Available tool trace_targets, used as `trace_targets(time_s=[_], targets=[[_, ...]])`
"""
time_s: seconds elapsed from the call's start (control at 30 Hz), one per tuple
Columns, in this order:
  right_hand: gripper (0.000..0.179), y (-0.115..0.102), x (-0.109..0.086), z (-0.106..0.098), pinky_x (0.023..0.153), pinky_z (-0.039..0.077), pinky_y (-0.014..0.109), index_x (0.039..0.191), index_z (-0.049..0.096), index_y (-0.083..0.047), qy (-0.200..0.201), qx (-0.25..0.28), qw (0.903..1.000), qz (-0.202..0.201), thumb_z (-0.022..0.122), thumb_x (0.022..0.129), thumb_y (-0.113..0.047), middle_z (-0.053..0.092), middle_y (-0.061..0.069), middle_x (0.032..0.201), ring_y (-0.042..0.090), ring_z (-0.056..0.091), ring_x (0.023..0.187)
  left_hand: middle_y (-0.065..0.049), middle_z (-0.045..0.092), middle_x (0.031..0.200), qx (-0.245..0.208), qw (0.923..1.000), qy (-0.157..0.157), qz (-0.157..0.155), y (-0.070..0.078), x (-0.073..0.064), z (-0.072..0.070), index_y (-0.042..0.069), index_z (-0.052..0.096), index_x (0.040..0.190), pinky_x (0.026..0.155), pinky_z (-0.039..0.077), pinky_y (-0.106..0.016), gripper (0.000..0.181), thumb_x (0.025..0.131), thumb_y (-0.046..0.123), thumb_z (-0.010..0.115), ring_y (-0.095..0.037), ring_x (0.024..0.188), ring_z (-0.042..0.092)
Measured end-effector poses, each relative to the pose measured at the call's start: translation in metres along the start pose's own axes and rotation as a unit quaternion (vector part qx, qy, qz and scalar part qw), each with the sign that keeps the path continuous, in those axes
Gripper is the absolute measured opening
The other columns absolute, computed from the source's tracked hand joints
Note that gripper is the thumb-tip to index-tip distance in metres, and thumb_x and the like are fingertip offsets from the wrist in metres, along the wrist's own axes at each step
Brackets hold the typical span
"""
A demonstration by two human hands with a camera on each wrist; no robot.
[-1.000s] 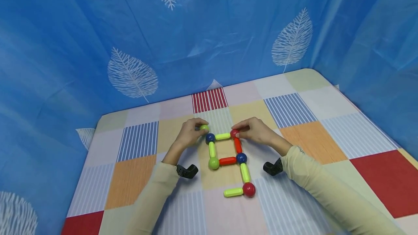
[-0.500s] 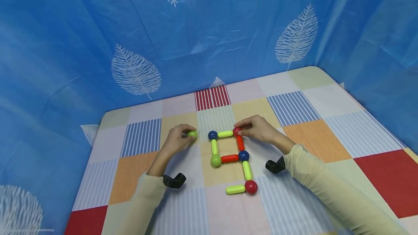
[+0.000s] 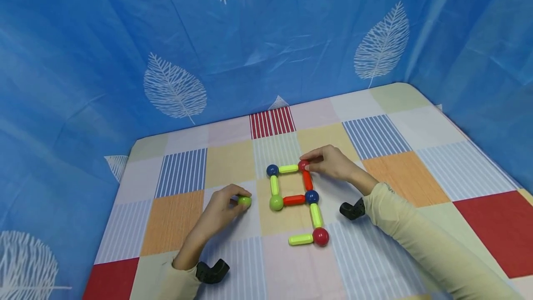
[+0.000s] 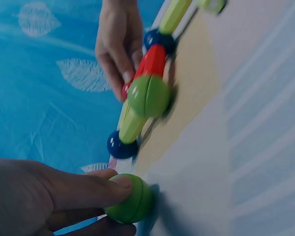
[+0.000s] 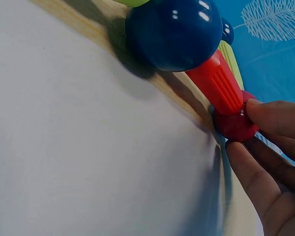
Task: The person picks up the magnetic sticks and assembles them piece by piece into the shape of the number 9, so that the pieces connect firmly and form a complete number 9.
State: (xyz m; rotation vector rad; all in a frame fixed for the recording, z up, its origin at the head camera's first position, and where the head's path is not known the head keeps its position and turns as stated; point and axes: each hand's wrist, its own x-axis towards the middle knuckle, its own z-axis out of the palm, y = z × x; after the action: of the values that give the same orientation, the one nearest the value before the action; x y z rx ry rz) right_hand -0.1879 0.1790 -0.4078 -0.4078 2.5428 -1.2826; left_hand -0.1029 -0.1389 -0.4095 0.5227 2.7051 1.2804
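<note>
Between thumb and fingers my left hand (image 3: pixel 222 207) pinches a loose green ball (image 4: pixel 132 199), left of a shape built from coloured rods and balls. My right hand (image 3: pixel 331 163) pinches the red ball (image 5: pixel 236 120) at the shape's far right corner. From that ball a red rod (image 5: pixel 216 81) runs to a blue ball (image 3: pixel 312 196), and a yellow-green rod (image 3: pixel 288 169) runs to another blue ball (image 3: pixel 272 170). A second green ball (image 3: pixel 276 203) forms the near left corner of the square. A tail of rods leads toward me through another red ball (image 3: pixel 320 236).
A patchwork cloth (image 3: pixel 175 216) covers the table. Blue curtains (image 3: pixel 266 36) with white leaf prints hang behind it and at both sides. Each wrist carries a black device, such as the left wrist mount (image 3: pixel 212 272).
My left hand, pinching the green ball, has moved left away from the far blue ball and then toward me. The right hand stays at its red ball; the whole head view has shifted slightly.
</note>
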Motion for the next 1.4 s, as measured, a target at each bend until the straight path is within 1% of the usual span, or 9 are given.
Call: trace_targets(time_s=[0.2,0.4,0.57,0.7,0.93,1.17,1.23,1.33,1.4], targets=[[0.03,0.0,0.001,0.0,0.088,0.051,0.039,0.119,0.07,-0.001,-0.002,-0.001,1.0,-0.001,0.065,0.09,-0.001,0.069,0.013,0.116,0.026,0.061,0.104,-0.005,0.067,0.107,-0.013,0.9991,-0.039,0.012,0.012,-0.025,0.014,0.003,0.07,0.105,0.082,0.054,-0.036,0.026,0.082,-0.009,0.071,-0.019,0.094,0.064],[0.03,0.001,0.001,0.0,0.089,0.051,0.04,0.12,0.07,-0.002,0.0,-0.006,1.0,0.002,0.065,0.09,0.0,0.069,0.013,0.116,0.026,0.061,0.104,-0.001,0.067,0.108,-0.029,0.9961,-0.073,0.04,0.024,-0.038,0.033,0.005,0.071,0.105,0.082,0.053,-0.031,0.025,0.083,-0.006,0.072,-0.015,0.095,0.062],[0.03,0.0,0.001,0.0,0.087,0.052,0.04,0.119,0.07,-0.001,0.003,-0.008,1.0,0.001,0.065,0.089,0.0,0.069,0.014,0.116,0.027,0.061,0.103,0.004,0.066,0.111,-0.033,0.9935,-0.098,0.047,0.034,-0.041,0.048,0.009,0.072,0.107,0.084,0.052,-0.029,0.024,0.085,0.0,0.073,-0.011,0.1,0.058],[0.03,0.0,0.002,0.001,0.088,0.051,0.04,0.12,0.069,0.0,-0.002,-0.003,1.0,0.001,0.065,0.09,-0.001,0.069,0.014,0.117,0.027,0.061,0.104,0.006,0.065,0.112,-0.034,0.9929,-0.104,0.045,0.04,-0.043,0.055,0.011,0.072,0.108,0.085,0.051,-0.027,0.024,0.086,0.002,0.073,-0.008,0.103,0.056],[0.03,0.0,0.001,0.0,0.088,0.051,0.039,0.119,0.07,-0.001,0.001,-0.008,1.0,-0.001,0.065,0.09,0.0,0.069,0.014,0.116,0.027,0.062,0.104,0.007,0.065,0.113,-0.041,0.9924,-0.097,0.064,0.041,-0.043,0.06,0.011,0.072,0.109,0.086,0.051,-0.027,0.024,0.087,0.003,0.072,-0.008,0.104,0.056],[0.032,-0.002,-0.002,0.0,0.089,0.051,0.042,0.123,0.067,0.0,0.003,-0.013,0.9999,-0.008,0.064,0.091,-0.002,0.068,0.015,0.118,0.029,0.062,0.106,0.007,0.065,0.113,-0.037,0.9928,-0.098,0.058,0.041,-0.042,0.062,0.012,0.072,0.11,0.086,0.051,-0.027,0.023,0.088,0.005,0.072,-0.008,0.104,0.056],[0.035,-0.005,-0.007,0.002,0.09,0.052,0.044,0.127,0.064,0.001,0.014,-0.018,0.9996,-0.019,0.065,0.092,-0.004,0.065,0.016,0.123,0.031,0.061,0.109,0.007,0.064,0.113,-0.036,0.9928,-0.1,0.056,0.041,-0.042,0.062,0.013,0.072,0.11,0.086,0.051,-0.027,0.023,0.088,0.005,0.072,-0.008,0.103,0.056],[0.039,-0.011,-0.02,0.008,0.093,0.05,0.047,0.13,0.061,0.0,0.043,-0.039,0.997,-0.052,0.066,0.092,-0.007,0.061,0.016,0.127,0.033,0.059,0.113,0.007,0.064,0.113,-0.032,0.9929,-0.1,0.055,0.041,-0.042,0.061,0.013,0.072,0.11,0.086,0.051,-0.027,0.023,0.088,0.005,0.072,-0.008,0.104,0.056],[0.038,-0.017,-0.032,0.014,0.093,0.05,0.048,0.128,0.062,-0.002,0.049,-0.061,0.9941,-0.076,0.068,0.09,-0.008,0.062,0.014,0.124,0.031,0.059,0.111,0.008,0.064,0.113,-0.03,0.993,-0.099,0.056,0.041,-0.043,0.06,0.013,0.072,0.11,0.086,0.051,-0.027,0.023,0.088,0.005,0.072,-0.008,0.103,0.055]])
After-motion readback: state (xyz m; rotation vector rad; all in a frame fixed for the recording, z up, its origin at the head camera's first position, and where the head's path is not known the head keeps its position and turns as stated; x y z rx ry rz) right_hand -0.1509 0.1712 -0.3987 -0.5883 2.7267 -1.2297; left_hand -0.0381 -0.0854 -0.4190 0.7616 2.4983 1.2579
